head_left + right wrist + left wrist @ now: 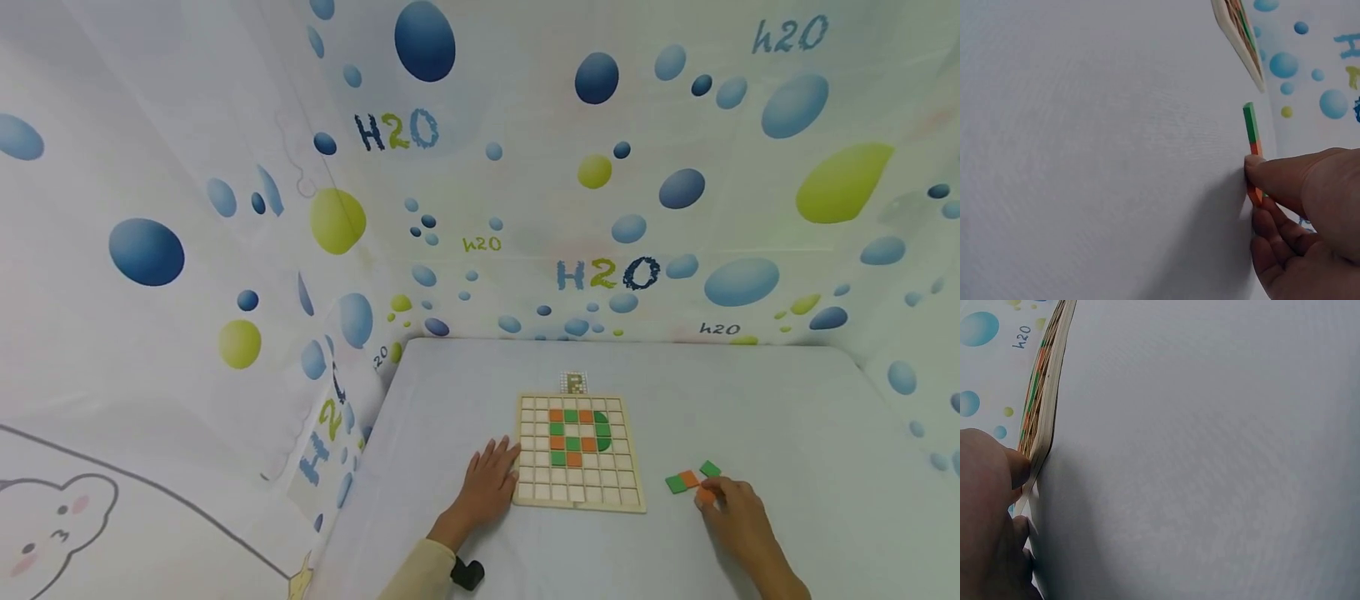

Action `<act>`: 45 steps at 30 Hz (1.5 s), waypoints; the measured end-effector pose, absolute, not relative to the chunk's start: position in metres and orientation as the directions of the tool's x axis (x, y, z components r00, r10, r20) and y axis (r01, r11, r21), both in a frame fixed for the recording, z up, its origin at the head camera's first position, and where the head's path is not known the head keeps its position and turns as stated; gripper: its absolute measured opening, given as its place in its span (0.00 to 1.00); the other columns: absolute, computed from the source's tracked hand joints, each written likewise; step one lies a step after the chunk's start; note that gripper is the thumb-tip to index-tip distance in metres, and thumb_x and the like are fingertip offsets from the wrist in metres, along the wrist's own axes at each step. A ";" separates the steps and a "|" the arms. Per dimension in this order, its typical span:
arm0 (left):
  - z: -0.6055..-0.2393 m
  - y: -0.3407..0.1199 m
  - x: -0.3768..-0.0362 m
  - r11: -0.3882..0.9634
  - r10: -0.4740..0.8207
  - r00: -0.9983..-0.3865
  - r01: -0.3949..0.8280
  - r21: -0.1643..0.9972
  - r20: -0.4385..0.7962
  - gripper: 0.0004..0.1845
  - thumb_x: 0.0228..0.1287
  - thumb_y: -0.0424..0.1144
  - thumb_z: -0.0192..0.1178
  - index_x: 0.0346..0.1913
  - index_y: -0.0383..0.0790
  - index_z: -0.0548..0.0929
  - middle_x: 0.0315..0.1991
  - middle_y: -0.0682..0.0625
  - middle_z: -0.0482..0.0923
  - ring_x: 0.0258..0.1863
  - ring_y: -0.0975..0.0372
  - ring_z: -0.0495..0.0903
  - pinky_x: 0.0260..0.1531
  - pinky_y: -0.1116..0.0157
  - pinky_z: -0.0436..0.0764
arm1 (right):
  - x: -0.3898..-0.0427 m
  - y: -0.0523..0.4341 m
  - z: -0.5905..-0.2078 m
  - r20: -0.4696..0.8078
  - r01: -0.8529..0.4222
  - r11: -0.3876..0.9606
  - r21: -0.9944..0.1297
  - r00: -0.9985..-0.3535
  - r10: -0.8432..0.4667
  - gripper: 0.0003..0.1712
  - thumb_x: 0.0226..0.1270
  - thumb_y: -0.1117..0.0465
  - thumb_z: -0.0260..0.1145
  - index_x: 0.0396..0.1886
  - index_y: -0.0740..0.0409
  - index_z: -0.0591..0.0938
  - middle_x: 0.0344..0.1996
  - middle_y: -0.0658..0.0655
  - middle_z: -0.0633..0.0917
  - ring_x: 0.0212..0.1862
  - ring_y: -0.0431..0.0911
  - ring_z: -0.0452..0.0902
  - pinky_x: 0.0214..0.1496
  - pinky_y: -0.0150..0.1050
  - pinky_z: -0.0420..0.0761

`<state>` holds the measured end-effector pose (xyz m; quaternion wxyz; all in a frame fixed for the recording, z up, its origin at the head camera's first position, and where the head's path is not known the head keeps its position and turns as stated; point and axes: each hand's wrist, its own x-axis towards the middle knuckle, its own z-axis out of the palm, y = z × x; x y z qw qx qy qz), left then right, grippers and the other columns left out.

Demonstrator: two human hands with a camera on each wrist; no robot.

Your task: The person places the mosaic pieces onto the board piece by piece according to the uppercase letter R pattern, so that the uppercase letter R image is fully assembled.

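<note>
A square wooden grid board [611,507] lies on the white-covered table, with orange and green tiles set in it in the shape of a letter P. My left hand [489,483] lies along the board's left edge, fingers extended, touching the frame. Right of the board, my right hand [738,517] pinches an orange tile [706,496] between thumb and fingers. Close by its fingertips are a green tile [677,484], another orange tile [688,478] and a second green tile [710,468]. The right wrist view shows the thumb [1272,172] on the orange tile's edge.
Behind the board is a small card [573,382] with a matching P pattern. A black object [468,574] sits beside my left sleeve [423,573]. White curtains [525,192] printed with blue and green drops stand around the table.
</note>
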<state>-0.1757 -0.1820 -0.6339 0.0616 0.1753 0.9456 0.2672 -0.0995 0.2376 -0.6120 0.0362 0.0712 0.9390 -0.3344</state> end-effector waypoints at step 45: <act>-0.620 -0.180 -0.171 0.802 0.374 -0.927 0.308 0.512 -0.027 0.27 0.84 0.43 0.46 0.80 0.44 0.67 0.82 0.40 0.60 0.82 0.40 0.54 0.76 0.32 0.52 | -0.155 0.121 -0.603 -0.080 0.045 0.721 -0.692 -0.997 -0.014 0.16 0.73 0.64 0.67 0.58 0.63 0.83 0.51 0.62 0.81 0.50 0.51 0.81 0.53 0.52 0.84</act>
